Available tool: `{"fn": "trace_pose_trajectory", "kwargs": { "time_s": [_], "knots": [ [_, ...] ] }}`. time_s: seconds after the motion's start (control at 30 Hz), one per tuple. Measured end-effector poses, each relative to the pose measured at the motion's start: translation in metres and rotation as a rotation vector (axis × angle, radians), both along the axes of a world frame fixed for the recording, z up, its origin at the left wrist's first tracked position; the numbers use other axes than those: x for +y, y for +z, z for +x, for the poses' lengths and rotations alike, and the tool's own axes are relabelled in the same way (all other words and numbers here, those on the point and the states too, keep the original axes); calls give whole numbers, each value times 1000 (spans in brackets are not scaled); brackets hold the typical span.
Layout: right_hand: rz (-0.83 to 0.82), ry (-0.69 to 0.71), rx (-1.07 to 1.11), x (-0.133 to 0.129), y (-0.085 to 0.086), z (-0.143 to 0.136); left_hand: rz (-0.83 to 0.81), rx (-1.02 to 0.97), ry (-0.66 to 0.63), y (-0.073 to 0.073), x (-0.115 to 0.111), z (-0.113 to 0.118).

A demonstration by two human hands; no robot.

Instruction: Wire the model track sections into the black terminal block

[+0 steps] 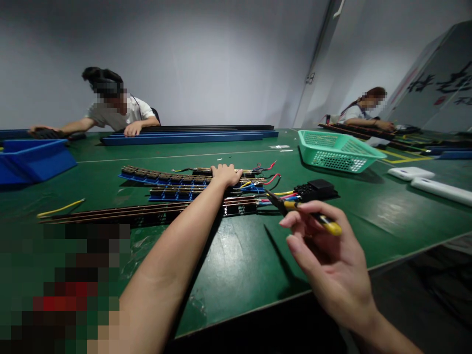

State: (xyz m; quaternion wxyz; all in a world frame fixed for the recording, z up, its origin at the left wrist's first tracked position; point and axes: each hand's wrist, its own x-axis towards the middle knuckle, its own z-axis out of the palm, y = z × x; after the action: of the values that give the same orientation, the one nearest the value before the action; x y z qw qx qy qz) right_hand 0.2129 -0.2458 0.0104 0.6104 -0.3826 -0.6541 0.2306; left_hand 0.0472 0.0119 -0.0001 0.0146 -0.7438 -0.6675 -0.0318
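My left hand [226,174] reaches across the table, its fingers curled over the far narrow strip with metal rails [201,171]; the fingertips are hidden behind it. Nearer to me lie blue-based strips [177,191] and a long dark strip [121,211] with copper-coloured rails. Coloured wires [273,196] run from the strips' right ends, some towards a black connector block [317,189]. Raised above the table's front part, my right hand [332,265] holds pliers with yellow and black handles [328,223], their dark jaws pointing up and left towards the wires.
A green basket [339,152] stands at right, with white devices [442,189] beyond it. At far left is a blue bin [33,160]. Long blue bars [184,137] lie at the back, before a person [121,115]. Another person [363,113] works at the far right.
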Motion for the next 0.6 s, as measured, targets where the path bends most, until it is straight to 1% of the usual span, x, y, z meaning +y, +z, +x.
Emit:
{"fn": "trace_pose_trajectory", "kwargs": {
  "time_s": [0.07, 0.17, 0.23, 0.3, 0.37, 0.43, 0.5, 0.6],
  "knots": [
    [-67, 100, 48, 20, 16, -1, 5, -4, 6, -1, 0, 0],
    [-164, 219, 128, 59, 35, -5, 4, -10, 7, -1, 0, 1],
    [-251, 294, 134, 85, 43, -9, 1, -11, 3, 0, -1, 1],
    [-317, 327, 142, 105, 47, -15, -6, -10, -1, 2, -3, 1],
    [-343, 335, 140, 119, 46, -20, -18, -4, -2, 4, -5, 1],
    [-339, 352, 103, 129, 41, -23, -27, 1, 0, 6, -8, 1],
    [-306, 391, 30, 133, 32, -24, -35, 2, 7, 8, -10, 1],
    [-240, 488, -121, 134, 21, -19, -34, 5, 10, 8, -9, 2]
  ]
}}
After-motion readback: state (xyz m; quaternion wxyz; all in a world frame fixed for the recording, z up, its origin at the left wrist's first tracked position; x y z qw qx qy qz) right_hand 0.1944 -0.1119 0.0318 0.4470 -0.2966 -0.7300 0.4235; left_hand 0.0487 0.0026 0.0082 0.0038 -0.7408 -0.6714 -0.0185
